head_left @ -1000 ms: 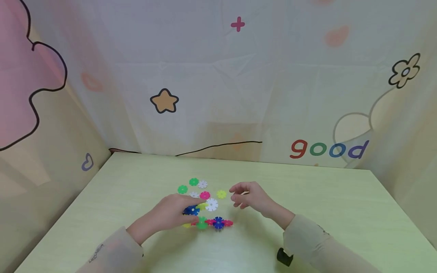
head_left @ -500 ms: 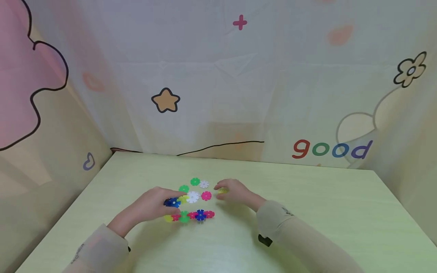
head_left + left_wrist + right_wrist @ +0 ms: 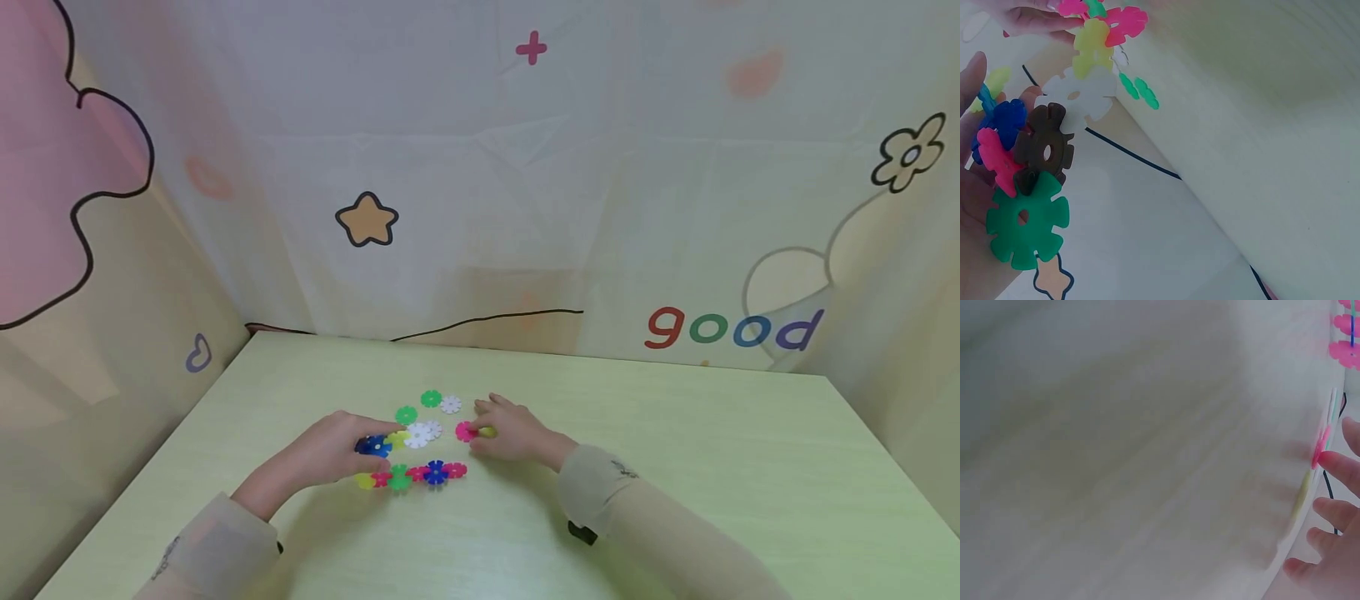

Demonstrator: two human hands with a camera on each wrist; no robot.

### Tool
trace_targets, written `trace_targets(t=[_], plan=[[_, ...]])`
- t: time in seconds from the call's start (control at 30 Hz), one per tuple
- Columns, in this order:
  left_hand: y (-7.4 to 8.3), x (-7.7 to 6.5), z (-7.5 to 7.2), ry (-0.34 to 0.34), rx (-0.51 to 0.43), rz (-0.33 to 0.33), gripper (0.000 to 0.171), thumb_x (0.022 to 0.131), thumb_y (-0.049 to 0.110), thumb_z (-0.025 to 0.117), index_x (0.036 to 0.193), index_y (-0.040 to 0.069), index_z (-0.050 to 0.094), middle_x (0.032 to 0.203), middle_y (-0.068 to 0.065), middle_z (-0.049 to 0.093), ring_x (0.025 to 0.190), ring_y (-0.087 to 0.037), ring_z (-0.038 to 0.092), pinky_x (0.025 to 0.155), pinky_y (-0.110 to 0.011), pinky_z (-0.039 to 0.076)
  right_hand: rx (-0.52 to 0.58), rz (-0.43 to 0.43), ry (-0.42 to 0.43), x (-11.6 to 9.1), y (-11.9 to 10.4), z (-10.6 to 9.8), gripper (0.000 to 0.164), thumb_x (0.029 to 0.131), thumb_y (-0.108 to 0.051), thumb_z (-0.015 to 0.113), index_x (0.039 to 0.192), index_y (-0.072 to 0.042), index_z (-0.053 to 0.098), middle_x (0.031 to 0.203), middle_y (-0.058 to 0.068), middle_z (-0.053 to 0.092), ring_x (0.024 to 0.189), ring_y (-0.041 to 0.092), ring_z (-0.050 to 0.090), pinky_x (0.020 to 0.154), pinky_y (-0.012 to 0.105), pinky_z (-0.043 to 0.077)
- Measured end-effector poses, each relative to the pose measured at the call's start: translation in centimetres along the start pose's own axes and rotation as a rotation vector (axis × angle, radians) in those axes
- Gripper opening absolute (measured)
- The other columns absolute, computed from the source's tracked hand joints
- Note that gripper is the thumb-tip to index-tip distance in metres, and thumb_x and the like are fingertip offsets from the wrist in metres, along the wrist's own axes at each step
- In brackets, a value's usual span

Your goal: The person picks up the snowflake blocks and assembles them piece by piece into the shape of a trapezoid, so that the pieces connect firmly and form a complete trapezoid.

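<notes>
My left hand (image 3: 330,450) grips a build of linked plastic snowflake discs. The left wrist view shows its green disc (image 3: 1029,222), brown disc (image 3: 1044,147), pink disc (image 3: 999,161) and blue disc (image 3: 1009,122) against the palm. A white disc (image 3: 417,435) sticks out past the fingertips. Below the thumb runs a row of pink, green and blue discs (image 3: 400,477). My right hand (image 3: 510,432) has its fingers spread, a fingertip touching a loose pink disc (image 3: 1320,449) flat on the table. A yellow disc (image 3: 487,432) lies partly hidden under those fingers.
Two loose green discs (image 3: 407,414) and a loose white disc (image 3: 451,404) lie farther back on the pale table (image 3: 675,467). Another white one (image 3: 433,430) shows beside the held build. A printed curtain (image 3: 465,167) stands behind the table and along its sides.
My left hand and its build have moved left and slightly away. My right hand has reached left over the yellow disc onto the pink one, which has slid a little right.
</notes>
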State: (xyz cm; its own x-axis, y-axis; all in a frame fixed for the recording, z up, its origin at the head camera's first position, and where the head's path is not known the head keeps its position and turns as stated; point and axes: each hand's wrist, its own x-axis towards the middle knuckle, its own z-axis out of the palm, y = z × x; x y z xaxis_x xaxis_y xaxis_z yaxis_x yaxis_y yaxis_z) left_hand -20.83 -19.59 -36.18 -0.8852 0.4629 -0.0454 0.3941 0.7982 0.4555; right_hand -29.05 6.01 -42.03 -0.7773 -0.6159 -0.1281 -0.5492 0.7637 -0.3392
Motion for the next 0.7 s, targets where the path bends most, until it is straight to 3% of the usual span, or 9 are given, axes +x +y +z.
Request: trace_targets(t=[0.13,0.33,0.53,0.7], plan=[[0.3,0.0,0.0,0.001,0.016,0.006,0.043,0.076,0.026,0.068,0.117,0.016,0.058,0.103,0.001,0.064,0.074,-0.007,0.050,0.064,-0.024,0.039,0.006,0.007,0.016,-0.8,1.1,-0.3,0.025,0.081,-0.031,0.061,0.100,-0.016,0.067,0.135,0.013,0.042,0.130,0.038,0.024,0.101,0.055,0.025],[0.8,0.1,0.2,-0.011,0.035,0.011,0.043,0.077,0.027,0.067,0.117,0.017,0.058,0.112,-0.002,0.062,0.096,-0.014,0.057,0.078,-0.034,0.046,0.021,-0.014,0.021,-2.9,2.4,-0.8,0.016,0.076,-0.023,0.068,0.088,-0.013,0.070,0.130,0.018,0.046,0.127,0.041,0.028,0.098,0.057,0.027],[1.3,0.2,0.2,-0.022,0.042,0.032,0.043,0.077,0.027,0.067,0.118,0.018,0.058,0.108,0.001,0.063,0.079,-0.008,0.052,0.069,-0.027,0.041,0.030,-0.049,0.042,-4.6,3.1,-1.3,0.013,0.073,-0.015,0.069,0.085,-0.011,0.069,0.120,0.017,0.053,0.119,0.038,0.040,0.096,0.053,0.032],[1.5,0.3,0.1,-0.029,0.050,0.043,0.044,0.077,0.028,0.067,0.119,0.018,0.057,0.104,0.002,0.063,0.074,-0.007,0.048,0.066,-0.025,0.038,0.126,-0.025,0.081,-5.0,3.5,-1.3,0.016,0.073,-0.009,0.068,0.089,-0.009,0.067,0.092,0.005,0.059,0.085,0.020,0.053,0.078,0.036,0.044]])
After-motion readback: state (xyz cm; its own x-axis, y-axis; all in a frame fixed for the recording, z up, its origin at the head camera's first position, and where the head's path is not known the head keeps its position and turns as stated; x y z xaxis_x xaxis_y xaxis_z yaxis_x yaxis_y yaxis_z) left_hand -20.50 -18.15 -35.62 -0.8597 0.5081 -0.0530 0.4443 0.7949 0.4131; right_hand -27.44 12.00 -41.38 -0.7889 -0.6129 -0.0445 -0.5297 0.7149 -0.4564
